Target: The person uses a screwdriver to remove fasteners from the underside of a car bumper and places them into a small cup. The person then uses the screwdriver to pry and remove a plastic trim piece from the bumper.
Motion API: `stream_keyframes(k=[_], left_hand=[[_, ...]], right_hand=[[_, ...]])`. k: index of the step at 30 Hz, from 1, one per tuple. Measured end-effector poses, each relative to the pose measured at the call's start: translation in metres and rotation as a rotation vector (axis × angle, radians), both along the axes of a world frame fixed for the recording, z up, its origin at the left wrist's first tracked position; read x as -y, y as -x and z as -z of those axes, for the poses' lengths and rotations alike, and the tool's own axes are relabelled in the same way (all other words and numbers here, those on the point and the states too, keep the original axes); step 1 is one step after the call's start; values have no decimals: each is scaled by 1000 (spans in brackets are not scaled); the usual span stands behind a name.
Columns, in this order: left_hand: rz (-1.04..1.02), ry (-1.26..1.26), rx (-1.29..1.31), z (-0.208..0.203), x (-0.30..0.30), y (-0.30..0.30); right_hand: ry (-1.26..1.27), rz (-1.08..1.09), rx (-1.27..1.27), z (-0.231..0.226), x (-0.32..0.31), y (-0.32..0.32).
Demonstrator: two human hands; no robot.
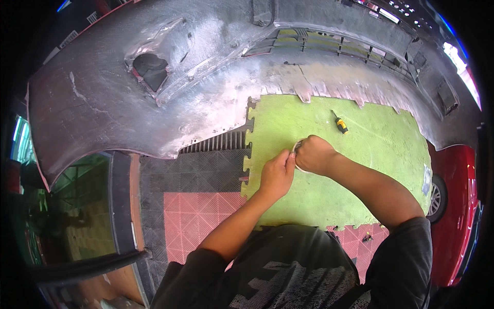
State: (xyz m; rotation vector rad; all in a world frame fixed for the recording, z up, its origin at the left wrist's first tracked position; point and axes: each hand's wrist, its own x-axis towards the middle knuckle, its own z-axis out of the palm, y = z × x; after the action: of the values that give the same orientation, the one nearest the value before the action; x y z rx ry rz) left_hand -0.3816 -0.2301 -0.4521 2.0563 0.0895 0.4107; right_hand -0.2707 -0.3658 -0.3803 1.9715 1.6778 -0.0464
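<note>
Both hands meet on a pale ring (302, 170), perhaps tape, half hidden: right hand (315, 155) curled over it, left hand (277, 174) pinching its left edge. Looks light, fairly stiff; rim's the hold. Screwdriver (341, 125) lies beyond the grip.

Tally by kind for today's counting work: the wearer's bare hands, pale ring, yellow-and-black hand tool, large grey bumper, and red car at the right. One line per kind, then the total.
Bare hands: 2 (left hand, right hand)
Pale ring: 1
Yellow-and-black hand tool: 1
Large grey bumper: 1
Red car: 1
Total: 6
</note>
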Motion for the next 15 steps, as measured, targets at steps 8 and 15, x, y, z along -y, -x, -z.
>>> stream_keyframes(k=[8,15], left_hand=[[-22,-29,-86,-3,0,-5],[-13,-24,-12,-6,-5,2]], right_hand=[[-100,53,-66,-9,3,-4],[-588,386,-521,-20,46,-5]])
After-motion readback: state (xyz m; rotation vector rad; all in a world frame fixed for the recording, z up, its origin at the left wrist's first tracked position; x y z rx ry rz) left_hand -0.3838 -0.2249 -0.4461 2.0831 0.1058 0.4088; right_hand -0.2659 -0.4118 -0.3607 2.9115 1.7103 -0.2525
